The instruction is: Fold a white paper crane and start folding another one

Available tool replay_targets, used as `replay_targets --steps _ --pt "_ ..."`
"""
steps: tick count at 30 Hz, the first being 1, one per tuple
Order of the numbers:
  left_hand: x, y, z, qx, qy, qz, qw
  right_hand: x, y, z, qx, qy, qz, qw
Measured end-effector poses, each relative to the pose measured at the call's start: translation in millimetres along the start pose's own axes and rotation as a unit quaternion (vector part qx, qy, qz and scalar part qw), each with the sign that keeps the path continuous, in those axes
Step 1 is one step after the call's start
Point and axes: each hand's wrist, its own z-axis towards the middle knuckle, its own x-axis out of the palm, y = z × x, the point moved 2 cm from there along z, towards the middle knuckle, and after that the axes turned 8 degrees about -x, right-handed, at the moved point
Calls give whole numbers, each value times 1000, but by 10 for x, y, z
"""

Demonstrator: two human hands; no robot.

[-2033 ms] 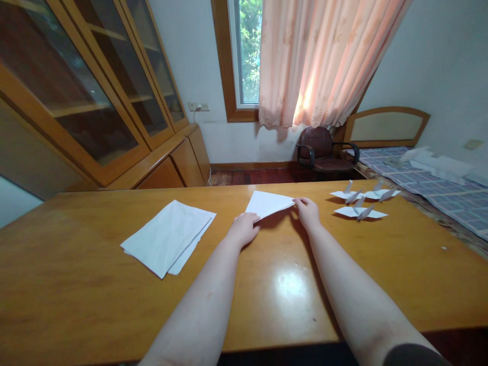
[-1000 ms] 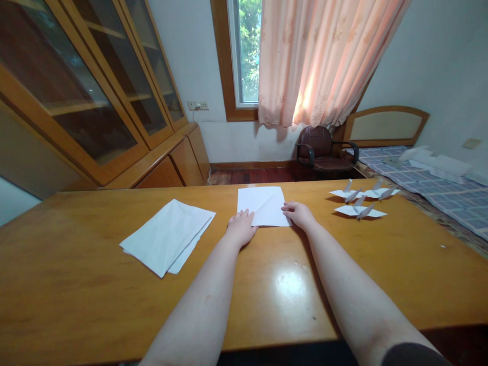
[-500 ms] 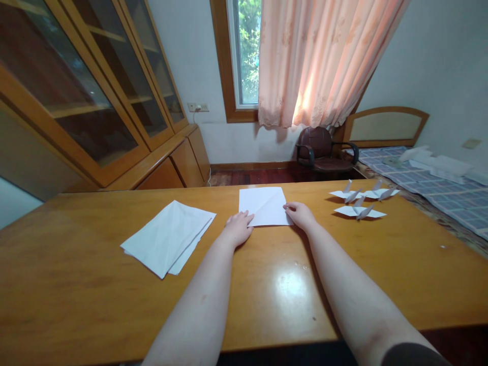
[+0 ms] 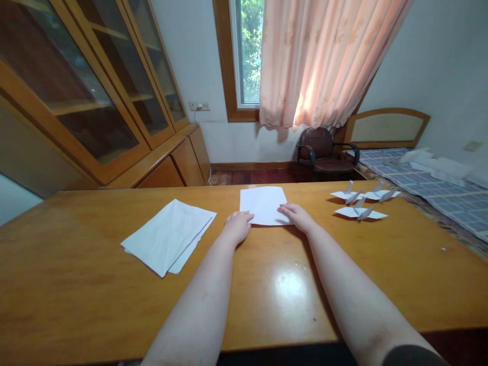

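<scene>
Desk, broad, glossy, orange-brown wood, spanning the room before me. Cabinet, wooden, glass-doored, leaning into view at left. Bed, at right beyond the desk, with checked cover and arched headboard; some white material lies on it, too indistinct to name. Curtain, one, pinkish, patterned, lit from behind. Window, narrow, greenery outside. Chair, dark reddish-brown, black armrests, below the curtain.

Loose papers, white, several, overlapping askew on the left of the desk. Sheet, white, roughly square, lying flat near the far edge of the desk, between the papers and the cranes. Paper cranes, three, white, wings spread, at far right: two side by side, one nearer the person.

Right hand, reaching over the sheet's right side, fingers extended onto its surface; grip slack, clasping nothing that I can see. Left hand, at the sheet's near left corner, fingers stretched over the edge; grip likewise unclenched, thumb placement unclear.

Wall socket, pale, plug inserted. Scrap, white, tiny, on the desk's right.
</scene>
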Motion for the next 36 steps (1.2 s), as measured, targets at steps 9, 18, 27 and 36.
replay_targets --steps 9,18,27,36 --pt "-265 68 17 -121 -167 -269 941 7 -53 -44 58 -51 185 980" --pt "-241 92 27 -145 -199 -300 921 -46 9 -30 71 -35 -40 996" --pt "-162 100 76 -173 -175 -350 904 -69 -13 -6 93 -59 -96 989" --pt "-106 -49 27 8 -22 -481 877 -193 -154 33 49 -278 59 957"
